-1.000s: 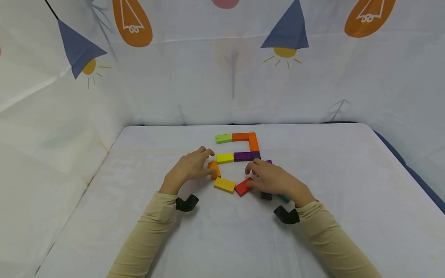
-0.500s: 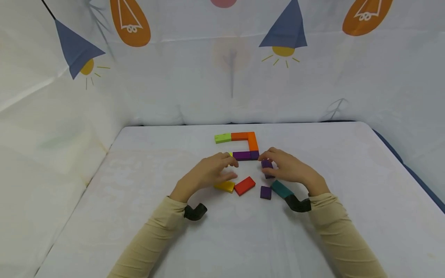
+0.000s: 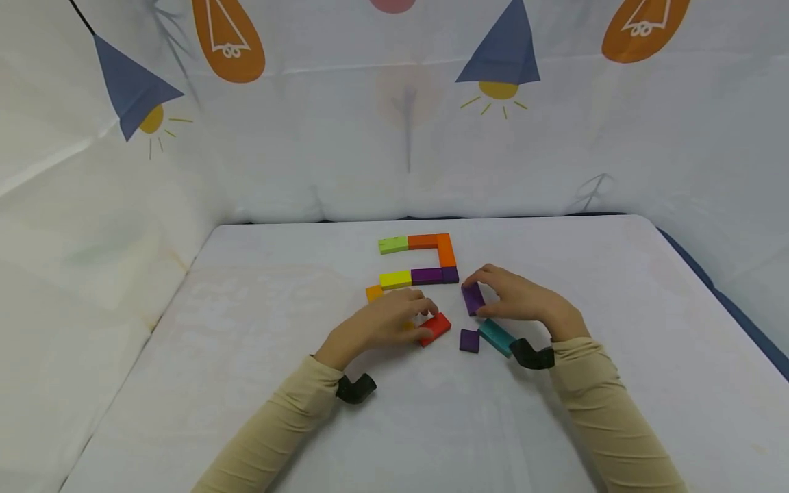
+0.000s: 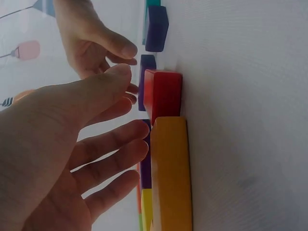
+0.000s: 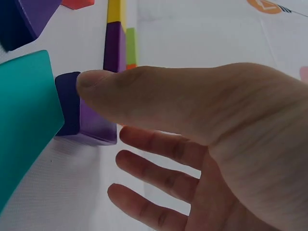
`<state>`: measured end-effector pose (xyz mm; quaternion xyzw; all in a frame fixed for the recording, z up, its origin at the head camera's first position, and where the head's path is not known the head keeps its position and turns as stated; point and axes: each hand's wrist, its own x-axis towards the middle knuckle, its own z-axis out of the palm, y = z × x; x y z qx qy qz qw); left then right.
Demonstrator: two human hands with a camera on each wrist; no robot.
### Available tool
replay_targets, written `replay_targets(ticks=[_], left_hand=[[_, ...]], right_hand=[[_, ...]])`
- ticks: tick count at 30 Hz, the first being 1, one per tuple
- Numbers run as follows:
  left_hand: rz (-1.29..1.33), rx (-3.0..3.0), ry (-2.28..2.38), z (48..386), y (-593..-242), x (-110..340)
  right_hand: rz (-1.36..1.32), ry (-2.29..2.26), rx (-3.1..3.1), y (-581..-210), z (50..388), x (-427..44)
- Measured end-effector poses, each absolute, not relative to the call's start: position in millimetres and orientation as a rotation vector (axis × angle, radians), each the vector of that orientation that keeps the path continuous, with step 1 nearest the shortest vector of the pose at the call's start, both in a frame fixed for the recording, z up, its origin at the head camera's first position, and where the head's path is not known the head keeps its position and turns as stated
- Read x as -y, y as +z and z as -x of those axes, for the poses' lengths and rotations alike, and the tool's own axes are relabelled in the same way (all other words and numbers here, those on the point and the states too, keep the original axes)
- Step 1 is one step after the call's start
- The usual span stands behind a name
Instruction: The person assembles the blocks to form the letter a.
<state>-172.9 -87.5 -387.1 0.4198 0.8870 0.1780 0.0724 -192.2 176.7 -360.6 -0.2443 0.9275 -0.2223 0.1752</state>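
My left hand (image 3: 383, 320) hovers over the red block (image 3: 439, 324), thumb and fingers apart. In the left wrist view its fingertips stay clear of the red block (image 4: 164, 96) and the amber block (image 4: 172, 173). My right hand (image 3: 524, 296) pinches a purple block (image 3: 472, 300) lengthwise between thumb and index finger in the head view. The right wrist view has the thumb against one end of that purple block (image 5: 96, 120); the index finger is hidden there. A teal block (image 3: 496, 337) and a small dark purple block (image 3: 469, 341) lie just nearer.
Behind the hands, a lime block (image 3: 393, 245), orange blocks (image 3: 446, 250), a purple block (image 3: 427, 276) and a yellow block (image 3: 396, 280) form a bent line. An orange-yellow block (image 3: 373, 293) is partly covered by the left hand. White cloth walls (image 3: 345, 150) border the white table (image 3: 277, 274).
My left hand has moved right from the orange-yellow block to above the red one. My right hand has shifted from over the red block to the purple block and taken hold of it.
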Motion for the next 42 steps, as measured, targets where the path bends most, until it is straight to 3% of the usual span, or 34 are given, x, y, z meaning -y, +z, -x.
replay_targets(ticks=[42], left_hand=[[-1.235, -2.628, 0.373, 164, -386, 88]], right_hand=[[0.681, -0.568, -2.709, -373, 188, -152]])
